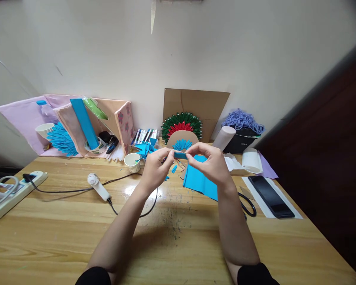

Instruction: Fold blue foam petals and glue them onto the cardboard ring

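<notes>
A small strip of blue paper [180, 155] is stretched level between my two hands above the table. My left hand [156, 169] pinches its left end, and my right hand [209, 164] pinches the right end between thumb and forefinger. Just behind them stands a round cardboard piece [178, 137] with a fan of blue petals [182, 145] on it. Behind that is a ring of green [182, 117] and red petals [178, 127]. A larger blue sheet [200, 182] lies below my right hand, partly covered by it. Small blue scraps [174, 169] are scattered on the table under my hands.
Left of my hands are a paper cup [132, 162] and a white corded tool [98, 187], its black cable crossing the table. A power strip [16, 198] lies far left. To the right are black-handled scissors [249, 206] and a phone [271, 196]. A pink organizer [124, 122] stands behind.
</notes>
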